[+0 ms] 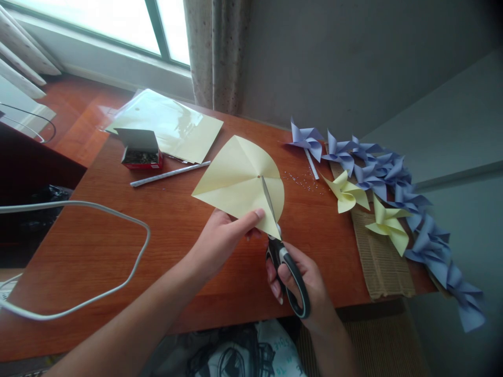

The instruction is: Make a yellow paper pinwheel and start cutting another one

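My left hand [223,238] pinches the near edge of a pale yellow paper sheet [236,180], holding it above the wooden table [118,246]. My right hand [302,283] grips black-handled scissors [285,262]. Their blades run up along a diagonal crease of the sheet, tips close to its centre. The paper shows crossing fold lines.
A row of folded purple pinwheels [393,173] and two yellow pinwheels [348,192] lies at the right on corrugated cardboard [383,262]. A red box of pins [141,152], a white stick [168,174], a plastic sleeve of paper [173,123] and a white cable [98,209] are at the left.
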`<state>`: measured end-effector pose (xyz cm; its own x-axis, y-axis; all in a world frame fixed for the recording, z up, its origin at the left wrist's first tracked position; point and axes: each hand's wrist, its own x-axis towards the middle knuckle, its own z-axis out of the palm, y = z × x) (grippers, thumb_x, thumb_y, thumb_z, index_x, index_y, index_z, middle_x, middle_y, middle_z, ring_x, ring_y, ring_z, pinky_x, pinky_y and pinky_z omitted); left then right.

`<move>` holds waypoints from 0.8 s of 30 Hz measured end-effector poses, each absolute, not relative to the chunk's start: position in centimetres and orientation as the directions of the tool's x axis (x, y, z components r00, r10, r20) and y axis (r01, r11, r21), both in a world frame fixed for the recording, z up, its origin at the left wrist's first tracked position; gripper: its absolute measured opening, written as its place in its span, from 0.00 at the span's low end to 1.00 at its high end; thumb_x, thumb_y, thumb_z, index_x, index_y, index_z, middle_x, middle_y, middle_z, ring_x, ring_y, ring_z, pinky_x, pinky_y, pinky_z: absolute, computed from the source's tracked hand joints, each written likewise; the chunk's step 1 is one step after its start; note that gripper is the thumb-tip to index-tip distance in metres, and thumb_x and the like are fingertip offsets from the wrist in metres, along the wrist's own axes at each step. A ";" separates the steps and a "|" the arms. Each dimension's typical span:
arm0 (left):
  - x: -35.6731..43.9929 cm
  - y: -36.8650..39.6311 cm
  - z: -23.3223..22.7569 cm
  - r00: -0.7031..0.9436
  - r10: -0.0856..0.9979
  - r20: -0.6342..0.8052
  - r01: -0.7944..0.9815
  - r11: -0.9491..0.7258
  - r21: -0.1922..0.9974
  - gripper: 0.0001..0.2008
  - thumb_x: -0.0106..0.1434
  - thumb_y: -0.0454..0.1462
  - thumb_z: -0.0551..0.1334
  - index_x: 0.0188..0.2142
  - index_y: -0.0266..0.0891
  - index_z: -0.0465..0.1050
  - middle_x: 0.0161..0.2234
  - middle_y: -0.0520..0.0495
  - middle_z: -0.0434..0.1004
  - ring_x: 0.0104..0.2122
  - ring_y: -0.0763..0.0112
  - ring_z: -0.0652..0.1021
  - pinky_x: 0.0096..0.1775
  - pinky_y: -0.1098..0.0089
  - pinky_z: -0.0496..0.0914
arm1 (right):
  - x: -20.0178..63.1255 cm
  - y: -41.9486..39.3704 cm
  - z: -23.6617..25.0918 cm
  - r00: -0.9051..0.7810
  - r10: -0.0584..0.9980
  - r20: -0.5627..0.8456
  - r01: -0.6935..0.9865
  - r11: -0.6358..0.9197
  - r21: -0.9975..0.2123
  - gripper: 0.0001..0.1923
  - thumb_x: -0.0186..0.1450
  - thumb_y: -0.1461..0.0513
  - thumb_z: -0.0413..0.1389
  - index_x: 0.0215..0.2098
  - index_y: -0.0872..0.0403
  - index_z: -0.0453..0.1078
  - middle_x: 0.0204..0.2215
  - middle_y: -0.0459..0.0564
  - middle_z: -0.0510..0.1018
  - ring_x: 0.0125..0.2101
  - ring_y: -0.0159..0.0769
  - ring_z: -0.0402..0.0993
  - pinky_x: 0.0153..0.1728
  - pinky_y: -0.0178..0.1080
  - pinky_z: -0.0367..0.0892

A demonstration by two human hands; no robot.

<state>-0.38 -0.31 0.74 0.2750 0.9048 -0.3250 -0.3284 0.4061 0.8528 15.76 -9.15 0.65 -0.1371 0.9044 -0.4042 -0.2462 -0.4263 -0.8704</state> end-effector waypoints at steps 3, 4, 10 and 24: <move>-0.4 -0.3 0.8 0.273 0.904 -0.329 -0.333 0.410 0.849 0.13 0.60 0.42 0.70 0.30 0.36 0.73 0.26 0.50 0.74 0.26 0.74 0.70 0.28 0.73 0.65 | 15.8 -9.1 0.7 -0.133 0.901 -0.412 -0.248 -0.433 -0.867 0.20 0.63 0.47 0.65 0.38 0.55 0.71 0.25 0.44 0.69 0.20 0.26 0.62 0.19 0.30 0.61; -0.4 -0.3 0.8 0.273 0.904 -0.330 -0.333 0.411 0.849 0.12 0.60 0.42 0.70 0.30 0.36 0.73 0.26 0.51 0.74 0.26 0.74 0.70 0.28 0.73 0.65 | 15.8 -9.1 0.7 -0.133 0.901 -0.414 -0.247 -0.434 -0.866 0.19 0.63 0.47 0.65 0.38 0.55 0.72 0.25 0.44 0.69 0.20 0.26 0.62 0.19 0.30 0.61; -0.4 -0.3 0.9 0.272 0.902 -0.335 -0.340 0.416 0.843 0.12 0.59 0.42 0.71 0.29 0.36 0.74 0.26 0.50 0.74 0.25 0.73 0.71 0.27 0.73 0.65 | 15.8 -9.2 0.6 -0.135 0.902 -0.410 -0.239 -0.432 -0.870 0.19 0.63 0.47 0.64 0.37 0.55 0.72 0.26 0.44 0.69 0.20 0.26 0.62 0.18 0.30 0.60; -0.4 -0.2 1.2 0.276 0.906 -0.321 -0.347 0.405 0.846 0.11 0.60 0.42 0.70 0.29 0.36 0.74 0.27 0.49 0.76 0.26 0.73 0.70 0.27 0.73 0.64 | 15.8 -9.4 0.4 -0.141 0.911 -0.387 -0.270 -0.412 -0.870 0.23 0.62 0.48 0.66 0.47 0.53 0.71 0.23 0.43 0.71 0.18 0.26 0.63 0.18 0.30 0.62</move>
<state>-0.39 -0.24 1.16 0.2755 0.9062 -0.3206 -0.3468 0.4048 0.8461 15.84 -9.42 0.45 -0.1412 0.9111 -0.3873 -0.2704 -0.4119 -0.8702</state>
